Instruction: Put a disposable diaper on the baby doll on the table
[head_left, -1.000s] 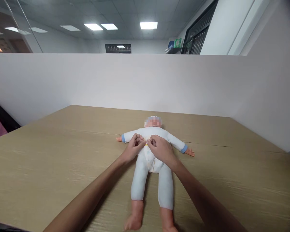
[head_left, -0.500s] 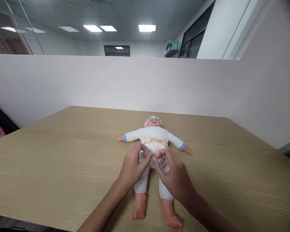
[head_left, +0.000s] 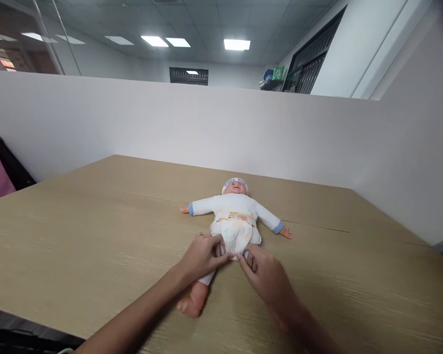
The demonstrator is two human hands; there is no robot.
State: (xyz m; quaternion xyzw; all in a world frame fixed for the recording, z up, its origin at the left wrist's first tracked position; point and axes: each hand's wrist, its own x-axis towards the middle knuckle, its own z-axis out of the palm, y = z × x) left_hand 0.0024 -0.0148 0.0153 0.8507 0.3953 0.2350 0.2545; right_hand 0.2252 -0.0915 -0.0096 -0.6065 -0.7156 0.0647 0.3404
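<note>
A baby doll [head_left: 234, 202] in a white suit with blue cuffs lies on its back, head away from me and arms spread. Round its hips is a white diaper [head_left: 237, 232] with a coloured printed band at the waist. My left hand [head_left: 204, 253] pinches the diaper's lower edge at the crotch, by the doll's leg on the left. On the other side of the crotch, my right hand [head_left: 268, 273] is closed in a pinch on the same edge. The two thumbs nearly meet. My right hand and forearm hide most of the doll's leg on that side.
The doll lies on a wide wood-coloured table [head_left: 96, 221]. Behind the table and along its right side stands a white partition wall [head_left: 188, 128]. Something pink and black [head_left: 0, 169] is beyond the left edge.
Both hands have come down from the diaper's waist to its crotch, towards me. The printed waistband, covered before, now shows. The doll's legs have spread further apart.
</note>
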